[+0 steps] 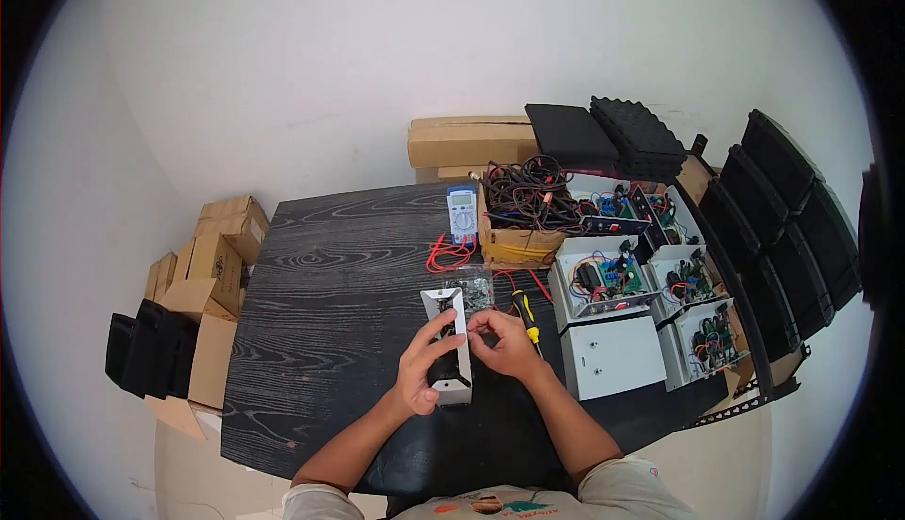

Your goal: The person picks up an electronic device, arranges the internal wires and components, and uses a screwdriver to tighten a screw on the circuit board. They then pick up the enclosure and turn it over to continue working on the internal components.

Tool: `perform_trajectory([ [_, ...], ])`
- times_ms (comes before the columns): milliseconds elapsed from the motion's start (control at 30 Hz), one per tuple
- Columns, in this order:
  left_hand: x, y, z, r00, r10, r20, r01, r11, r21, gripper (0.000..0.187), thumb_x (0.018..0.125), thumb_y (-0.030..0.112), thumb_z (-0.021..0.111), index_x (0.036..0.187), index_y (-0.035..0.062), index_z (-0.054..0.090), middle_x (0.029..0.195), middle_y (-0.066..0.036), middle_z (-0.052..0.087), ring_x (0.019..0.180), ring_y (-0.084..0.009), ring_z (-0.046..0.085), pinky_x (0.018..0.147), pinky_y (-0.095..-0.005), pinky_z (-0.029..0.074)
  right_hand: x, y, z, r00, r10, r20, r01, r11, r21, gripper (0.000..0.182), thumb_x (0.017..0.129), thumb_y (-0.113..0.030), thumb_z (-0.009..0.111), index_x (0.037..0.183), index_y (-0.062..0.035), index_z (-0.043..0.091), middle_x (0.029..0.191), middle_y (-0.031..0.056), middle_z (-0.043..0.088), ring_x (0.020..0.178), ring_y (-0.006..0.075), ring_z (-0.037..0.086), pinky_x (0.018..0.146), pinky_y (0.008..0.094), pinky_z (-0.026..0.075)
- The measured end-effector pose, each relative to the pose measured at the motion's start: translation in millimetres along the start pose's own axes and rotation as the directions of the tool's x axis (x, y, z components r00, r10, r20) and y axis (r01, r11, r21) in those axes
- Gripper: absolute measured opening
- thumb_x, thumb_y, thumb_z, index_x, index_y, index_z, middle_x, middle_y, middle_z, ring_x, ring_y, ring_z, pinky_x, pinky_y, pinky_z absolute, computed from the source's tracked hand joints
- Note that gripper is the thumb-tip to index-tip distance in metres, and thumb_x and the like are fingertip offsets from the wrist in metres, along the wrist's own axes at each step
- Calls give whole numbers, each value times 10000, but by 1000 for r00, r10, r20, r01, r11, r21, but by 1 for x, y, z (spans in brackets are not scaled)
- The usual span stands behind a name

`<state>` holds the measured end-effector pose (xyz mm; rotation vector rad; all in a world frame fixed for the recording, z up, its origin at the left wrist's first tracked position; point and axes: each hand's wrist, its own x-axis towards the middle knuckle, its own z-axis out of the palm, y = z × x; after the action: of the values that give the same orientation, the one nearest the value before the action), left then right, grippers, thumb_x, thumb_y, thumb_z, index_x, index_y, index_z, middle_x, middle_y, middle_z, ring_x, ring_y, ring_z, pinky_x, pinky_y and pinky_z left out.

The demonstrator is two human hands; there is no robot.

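A small white metal case [453, 395] with a dark inside stands at the table's near edge. My left hand [421, 366] grips it from the left, fingers reaching across its open top. Close by its right wall, my right hand [507, 345] has thumb and fingertips pinched together; whatever they may hold is too small to see. A clear plastic bag or tray of small metal parts [476, 289] lies just beyond the case. To the right of my right hand rests a yellow and black screwdriver [524, 311].
A blue multimeter [462, 218] with red leads lies farther back. Beside it, a cardboard box [518, 248] overflows with cables [533, 190]. Several white housings with circuit boards [603, 275] stand at right, near a closed white box [615, 358]. Black cases [782, 218] line the far right.
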<state>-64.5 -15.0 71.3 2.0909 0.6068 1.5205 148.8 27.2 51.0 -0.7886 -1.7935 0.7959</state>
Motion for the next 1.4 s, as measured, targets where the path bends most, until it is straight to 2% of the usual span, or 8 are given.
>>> perform_trajectory([
  [233,-1,-3,0,1000,8,3,-8,1000,-7,918,1012,756,355,1388,-33,637,1552,-355,457,1415,-490,515,1166,-541,402,0,-17,-3,999,0,55,11,979,-204,189,941,-8,702,1103,-16,606,938,162,704,804,303,735,708,385,560],
  [333,0,-2,0,1000,17,4,-17,1000,1,915,1014,751,354,1390,-34,637,1553,-355,456,1414,-491,516,1165,-540,404,-2,-15,2,999,4,34,0,993,-122,196,967,-16,674,1135,-14,571,899,188,695,797,355,731,694,423,551],
  [533,-1,-3,0,1000,15,3,-15,1000,-6,920,1013,752,348,1391,-37,634,1552,-354,458,1424,-491,506,1174,-535,395,-4,-6,5,998,30,62,-15,972,-233,212,986,-31,664,1158,8,547,904,196,717,819,373,749,702,407,563],
  [733,-1,-3,-1,1000,9,8,-9,1000,2,908,1012,742,352,1392,-32,637,1551,-352,460,1426,-492,506,1170,-533,399,-2,-10,1,996,60,69,-57,997,-45,165,1005,-41,649,1149,4,583,894,183,698,777,339,705,703,376,547],
  [1033,1,-2,1,1000,21,-8,-21,1000,-11,898,1015,735,357,1395,-29,637,1552,-352,462,1420,-493,510,1170,-534,399,3,-20,-3,998,-15,61,27,982,-186,98,1048,-92,613,1032,2,632,890,158,661,780,352,673,730,393,526],
  [1133,-1,-3,1,1000,19,-5,-19,1000,1,898,1016,736,356,1393,-29,638,1550,-354,462,1421,-493,509,1171,-534,397,2,-17,-7,993,-29,115,53,976,-213,88,1037,-85,615,1035,1,635,874,162,655,775,355,671,728,399,527],
  [1233,0,-2,0,1000,15,2,-15,1000,4,906,1015,742,354,1394,-31,636,1549,-354,463,1421,-494,508,1170,-533,398,-1,-27,-1,999,30,-25,-32,994,-101,62,994,-50,622,1031,-2,634,856,161,644,755,334,664,711,388,524],
  [1400,0,-1,0,1000,8,0,-8,1000,4,920,1011,752,349,1392,-35,636,1547,-355,464,1417,-497,511,1166,-535,402,-3,-22,-6,994,-35,105,58,973,-226,186,885,-21,644,1069,-13,617,850,148,656,762,299,695,690,380,545],
])
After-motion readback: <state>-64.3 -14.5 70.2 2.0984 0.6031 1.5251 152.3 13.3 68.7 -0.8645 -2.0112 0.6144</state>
